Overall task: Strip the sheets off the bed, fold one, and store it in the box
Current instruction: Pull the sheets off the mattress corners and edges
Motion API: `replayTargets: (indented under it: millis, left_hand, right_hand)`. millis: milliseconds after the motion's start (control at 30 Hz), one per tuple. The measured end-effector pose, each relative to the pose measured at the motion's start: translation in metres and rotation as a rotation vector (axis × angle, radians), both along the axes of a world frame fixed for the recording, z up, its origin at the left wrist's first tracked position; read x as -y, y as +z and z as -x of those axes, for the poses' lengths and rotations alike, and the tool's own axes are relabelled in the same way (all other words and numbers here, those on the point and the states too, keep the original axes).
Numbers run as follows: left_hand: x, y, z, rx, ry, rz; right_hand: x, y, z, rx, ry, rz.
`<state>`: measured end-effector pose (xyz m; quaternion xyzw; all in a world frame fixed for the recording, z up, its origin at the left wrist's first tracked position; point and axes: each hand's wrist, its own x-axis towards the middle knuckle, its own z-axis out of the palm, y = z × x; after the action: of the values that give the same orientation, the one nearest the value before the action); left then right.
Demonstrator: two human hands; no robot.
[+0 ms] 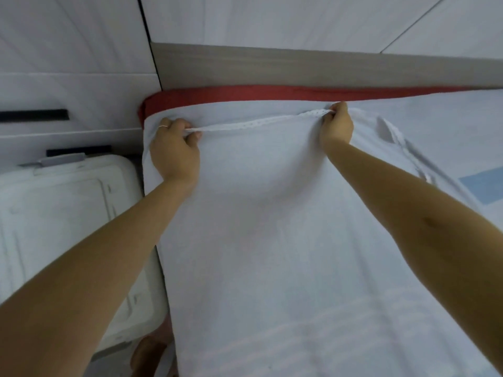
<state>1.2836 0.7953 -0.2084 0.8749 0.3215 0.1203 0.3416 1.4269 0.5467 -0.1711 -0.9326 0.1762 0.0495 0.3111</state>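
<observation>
**Both hands on the lacy edge of the white sheet**

Head cam, looking down the bed. The pale white cotton sheet [272,227] lies spread over most of the bed, and its lace-trimmed edge [245,126] is pulled into a taut line near the top of the bed. The left hand [174,148] has its fingers [194,135] curled round that edge near the bed's left corner, with a thin ring [162,127] on one finger. The right hand [337,125] pinches the same edge further right, fingers closed on the lace. More of the trim bunches up in folds off to the right.

Above the white sheet, a strip of red fabric [272,95] shows along the grey-brown wooden headboard [299,69]. The white plastic storage box [62,202] sits on the floor just beside the bed's left side, lid on. Behind it are white drawers with black bar handles [32,114]. A light blue patch [484,186] peeks in at the right edge.
</observation>
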Motion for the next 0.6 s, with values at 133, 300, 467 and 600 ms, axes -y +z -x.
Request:
replayTargets:
  millis: [133,300,467,600]
  left_hand:
    - [-0.001,-0.001,0.0,0.017,-0.023,-0.106]
    - [-0.013,0.005,-0.01,-0.112,-0.025,-0.249]
    - [-0.012,0.004,-0.018,-0.164,-0.013,-0.262]
    - [-0.009,0.01,-0.022,-0.188,0.031,-0.208]
  right_hand:
    - [-0.004,0.004,-0.015,0.0,0.042,0.064]
    - [-0.012,-0.005,-0.03,-0.048,0.016,0.004]
    - [-0.013,-0.019,-0.034,-0.12,-0.015,-0.066]
    - [-0.033,-0.01,-0.023,-0.101,-0.059,0.014]
